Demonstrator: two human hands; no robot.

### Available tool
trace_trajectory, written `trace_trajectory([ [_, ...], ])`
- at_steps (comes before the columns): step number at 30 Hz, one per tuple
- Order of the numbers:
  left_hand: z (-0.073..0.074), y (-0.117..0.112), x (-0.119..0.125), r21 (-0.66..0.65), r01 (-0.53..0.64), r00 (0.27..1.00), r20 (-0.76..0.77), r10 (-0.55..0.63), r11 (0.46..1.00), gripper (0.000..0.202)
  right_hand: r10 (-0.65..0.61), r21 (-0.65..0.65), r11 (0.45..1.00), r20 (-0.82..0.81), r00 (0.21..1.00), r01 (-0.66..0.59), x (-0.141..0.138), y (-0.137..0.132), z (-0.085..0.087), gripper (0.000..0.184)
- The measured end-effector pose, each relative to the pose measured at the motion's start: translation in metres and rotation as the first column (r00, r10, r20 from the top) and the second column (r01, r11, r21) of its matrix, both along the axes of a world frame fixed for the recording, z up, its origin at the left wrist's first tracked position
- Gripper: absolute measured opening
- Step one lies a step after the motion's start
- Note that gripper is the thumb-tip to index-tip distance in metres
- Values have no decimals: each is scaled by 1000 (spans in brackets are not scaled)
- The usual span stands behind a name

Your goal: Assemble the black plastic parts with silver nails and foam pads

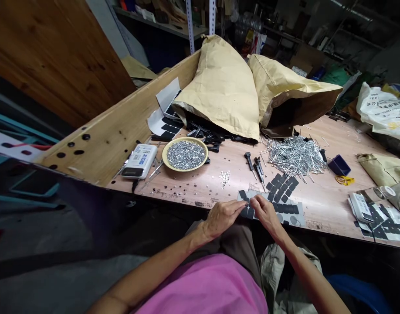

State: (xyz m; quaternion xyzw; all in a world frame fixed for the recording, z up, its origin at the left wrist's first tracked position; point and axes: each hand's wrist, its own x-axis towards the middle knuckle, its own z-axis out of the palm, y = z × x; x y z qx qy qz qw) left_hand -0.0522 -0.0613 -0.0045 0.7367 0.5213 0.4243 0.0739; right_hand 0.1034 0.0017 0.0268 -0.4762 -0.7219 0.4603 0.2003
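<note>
My left hand and my right hand meet at the near edge of the wooden table, over a grey backing sheet that carries several dark rectangular pads. Both hands have fingers pinched together at a dark pad on the sheet's left end. More loose dark pads lie just beyond the sheet. A small cluster of tiny silver nuts lies a little further back to the left.
A yellow dish of small silver parts stands back left beside a white device. A heap of metal pins, black tools, a blue box and two tan paper sacks fill the back. More pad sheets lie at right.
</note>
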Motion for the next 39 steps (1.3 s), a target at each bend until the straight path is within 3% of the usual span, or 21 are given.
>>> trace_trajectory([
  [3,1,-1,0,62,-42,994,-97,48,997,30,-26,-204,979,-127,992,-1,1,3,9,48],
  [8,-2,-4,0,123,-75,973,-210,100,990,28,-115,-372,927,-189,975,37,3,3,17,45],
  [11,-2,-4,0,57,-58,982,-179,67,997,30,-108,-331,943,-198,974,37,5,4,14,45],
  [14,3,-1,-2,-199,50,992,127,-25,979,30,-21,-141,990,-182,983,-5,9,4,9,41],
  [16,8,2,-6,-423,261,896,441,-54,868,34,80,58,996,-135,988,-73,12,3,8,34],
  [18,13,5,-12,-561,539,721,693,0,628,43,212,284,941,-66,975,-185,16,3,11,27],
  [20,17,8,-19,-562,739,567,817,106,373,56,345,471,826,11,938,-310,20,3,15,23],
  [21,19,8,-21,-539,791,517,842,154,291,61,397,534,765,49,917,-360,22,3,17,22],
  [23,20,9,-23,-508,830,467,859,208,233,66,454,601,678,112,884,-424,24,5,19,22],
  [25,19,8,-20,-502,822,460,864,205,270,68,461,628,639,149,875,-444,24,6,19,21],
  [27,16,7,-14,-507,775,488,860,152,378,65,439,647,631,158,885,-428,23,7,17,21],
  [29,13,5,-8,-508,653,579,813,63,562,56,394,656,650,139,909,-382,21,7,14,20],
  [31,9,3,-3,-456,447,725,688,-13,770,43,335,636,701,105,936,-322,18,6,11,20],
  [33,6,1,0,-345,238,859,511,-31,908,34,266,586,770,61,962,-251,15,4,7,20],
  [36,2,1,0,-238,111,941,336,-25,965,30,214,515,837,2,977,-185,12,3,3,19],
  [39,3,3,-3,-285,183,924,376,-67,941,26,267,529,822,-33,963,-210,15,5,1,19],
])
